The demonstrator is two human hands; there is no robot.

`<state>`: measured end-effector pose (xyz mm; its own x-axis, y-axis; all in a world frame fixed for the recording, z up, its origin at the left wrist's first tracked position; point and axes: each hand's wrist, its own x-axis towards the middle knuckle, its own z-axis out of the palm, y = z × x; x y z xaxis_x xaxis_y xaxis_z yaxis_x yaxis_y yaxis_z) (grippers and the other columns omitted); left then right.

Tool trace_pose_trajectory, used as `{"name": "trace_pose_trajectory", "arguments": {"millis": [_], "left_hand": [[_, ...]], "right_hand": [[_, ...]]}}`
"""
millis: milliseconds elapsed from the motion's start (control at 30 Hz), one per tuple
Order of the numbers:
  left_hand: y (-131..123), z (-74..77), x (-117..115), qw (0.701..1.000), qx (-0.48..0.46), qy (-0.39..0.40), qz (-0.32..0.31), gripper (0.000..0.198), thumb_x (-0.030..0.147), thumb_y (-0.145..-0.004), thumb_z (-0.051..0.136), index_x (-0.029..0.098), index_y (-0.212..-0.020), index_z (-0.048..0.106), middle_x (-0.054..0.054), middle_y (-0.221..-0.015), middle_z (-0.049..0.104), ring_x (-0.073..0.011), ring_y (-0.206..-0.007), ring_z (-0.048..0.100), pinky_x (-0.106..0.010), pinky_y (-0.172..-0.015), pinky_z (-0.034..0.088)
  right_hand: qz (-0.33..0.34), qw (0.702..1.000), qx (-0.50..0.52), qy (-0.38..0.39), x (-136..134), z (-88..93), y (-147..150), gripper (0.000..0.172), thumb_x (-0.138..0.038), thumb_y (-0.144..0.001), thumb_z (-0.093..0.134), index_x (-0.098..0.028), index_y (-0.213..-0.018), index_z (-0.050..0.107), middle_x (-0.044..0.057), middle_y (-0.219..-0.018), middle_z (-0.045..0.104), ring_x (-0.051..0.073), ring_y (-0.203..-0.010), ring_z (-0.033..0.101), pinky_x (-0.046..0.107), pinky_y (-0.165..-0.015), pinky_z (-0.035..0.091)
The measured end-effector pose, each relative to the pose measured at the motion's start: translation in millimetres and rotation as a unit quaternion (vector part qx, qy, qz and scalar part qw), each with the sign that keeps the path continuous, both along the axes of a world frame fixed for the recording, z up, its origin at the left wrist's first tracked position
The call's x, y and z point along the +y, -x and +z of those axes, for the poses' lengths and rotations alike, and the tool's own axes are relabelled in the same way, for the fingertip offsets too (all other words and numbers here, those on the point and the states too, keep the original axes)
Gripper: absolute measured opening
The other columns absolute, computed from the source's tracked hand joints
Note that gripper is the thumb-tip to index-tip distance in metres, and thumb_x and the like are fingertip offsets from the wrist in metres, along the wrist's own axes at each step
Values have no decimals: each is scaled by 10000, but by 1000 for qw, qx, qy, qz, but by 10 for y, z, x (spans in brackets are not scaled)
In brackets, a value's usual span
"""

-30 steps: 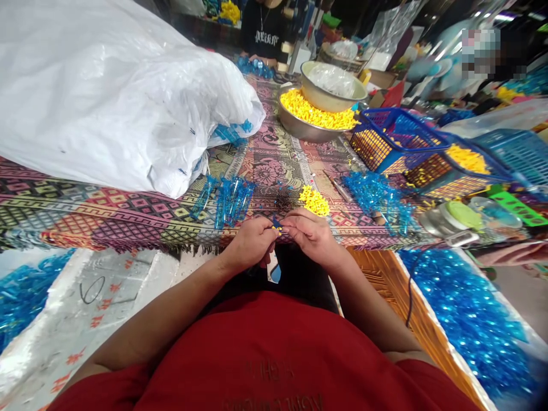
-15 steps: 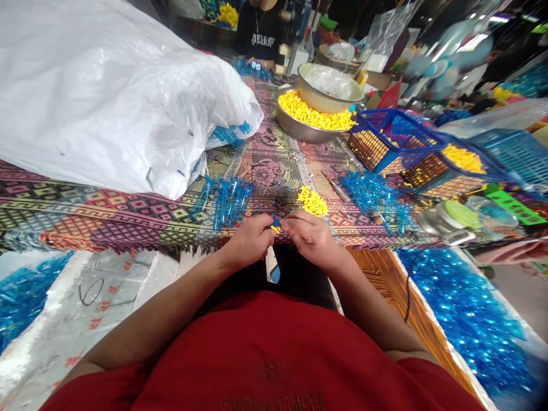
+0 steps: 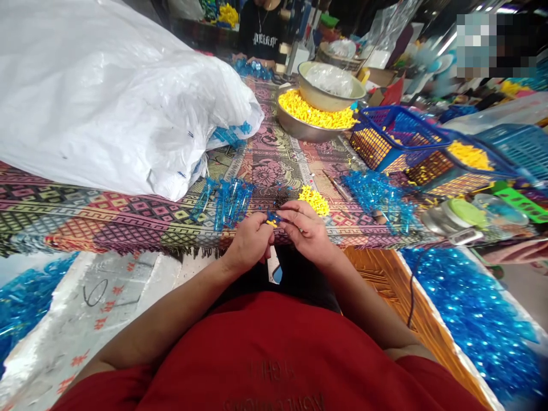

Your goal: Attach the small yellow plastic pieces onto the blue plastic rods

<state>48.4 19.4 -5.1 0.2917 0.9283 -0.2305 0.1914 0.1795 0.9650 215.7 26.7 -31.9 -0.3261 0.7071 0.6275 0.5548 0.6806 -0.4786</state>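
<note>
At the table's front edge my left hand [image 3: 252,241] is closed, thumb and finger pinching a small yellow and blue plastic piece [image 3: 272,221]. My right hand [image 3: 309,233] meets it from the other side, its fingertips pressed together at the piece's right end; anything between them is too small to make out. Just beyond lies a scatter of tiny dark bits [image 3: 280,196]. A heap of small yellow plastic parts [image 3: 314,201] touches the area behind my right hand. Clear blue plastic tubes [image 3: 232,202] lie left of my hands, and more blue plastic pieces [image 3: 372,191] lie to the right.
A big white sack [image 3: 128,97] covers the left of the patterned tablecloth [image 3: 268,171]. Behind stands a metal basin [image 3: 295,128] of yellow parts, with blue baskets [image 3: 398,140] and a lidded jar [image 3: 456,217] at right. A thin pointed tool [image 3: 337,185] lies nearby. Another person [image 3: 261,40] sits opposite.
My right hand's fingers have lifted and straightened a little over the small piece. My left hand has turned slightly, and the piece has shifted slightly left. The view has moved a little.
</note>
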Motion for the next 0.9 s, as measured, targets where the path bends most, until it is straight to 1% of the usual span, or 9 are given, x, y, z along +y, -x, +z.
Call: {"name": "trace_pose_trajectory", "arguments": {"millis": [100,200,267,433,533,633,700,800,900], "left_hand": [[-7,3,13,1000,-3,5,6,128,142,-766,395,180,-668,468,70,-389,460,-73,-282,421,-158,-315,305],[-43,-25,6,1000,-7,-8,0,139,133,-758,392,183,-649,462,67,-388,464,-80,-295,435,-163,-322,325],[-73,-57,-5,1000,-7,-15,3,141,133,-757,394,181,-647,468,63,-396,473,-81,-307,445,-165,-327,330],[-100,-145,-26,999,-18,-30,9,101,168,-762,443,167,-698,521,54,-423,505,-79,-329,449,-169,-342,309],[-89,-193,-30,995,-104,-10,-6,112,236,-784,485,151,-757,552,26,-484,559,-81,-355,460,-188,-366,327],[-95,-242,-36,975,-218,49,-17,207,329,-801,505,134,-842,563,-6,-556,602,-95,-385,492,-213,-397,364],[-114,-274,-45,959,-271,81,-10,250,350,-782,534,126,-889,561,-21,-604,620,-113,-426,533,-223,-406,385],[-143,-303,-65,951,-296,88,1,252,341,-780,545,118,-898,557,-26,-617,625,-118,-437,540,-227,-402,385],[-154,-304,-89,959,-276,71,-3,246,357,-820,510,125,-887,558,-7,-558,604,-101,-382,486,-221,-384,340]], "right_hand": [[-18,999,-8,-33,-50,-25,-3,223,-184,-886,527,-218,-1079,635,87,-980,612,196,-942,589,361,-817,528],[-6,998,-61,-30,-99,-57,10,241,-169,-898,490,-209,-1091,628,88,-966,639,185,-883,614,326,-773,540],[-20,996,-85,-27,-114,-70,23,243,-173,-909,460,-198,-1079,632,97,-960,653,189,-861,625,321,-751,545],[-33,994,-103,-28,-112,-39,33,253,-166,-912,429,-192,-1036,648,91,-895,658,185,-815,622,312,-728,539],[-21,996,-92,-11,-103,8,21,249,-152,-910,422,-193,-976,658,75,-822,643,168,-749,603,292,-680,522],[-9,997,-77,6,-86,53,3,234,-153,-909,427,-180,-944,657,69,-790,626,156,-716,589,270,-643,503],[-2,997,-81,6,-71,73,-8,216,-162,-905,441,-175,-892,656,67,-778,617,152,-715,588,258,-634,496],[2,995,-103,0,-61,82,-19,220,-162,-904,436,-177,-828,642,58,-750,603,148,-698,575,250,-624,486],[-2,993,-114,-16,-70,71,-15,231,-151,-908,412,-168,-868,638,64,-754,597,151,-688,557,254,-619,476]]}}
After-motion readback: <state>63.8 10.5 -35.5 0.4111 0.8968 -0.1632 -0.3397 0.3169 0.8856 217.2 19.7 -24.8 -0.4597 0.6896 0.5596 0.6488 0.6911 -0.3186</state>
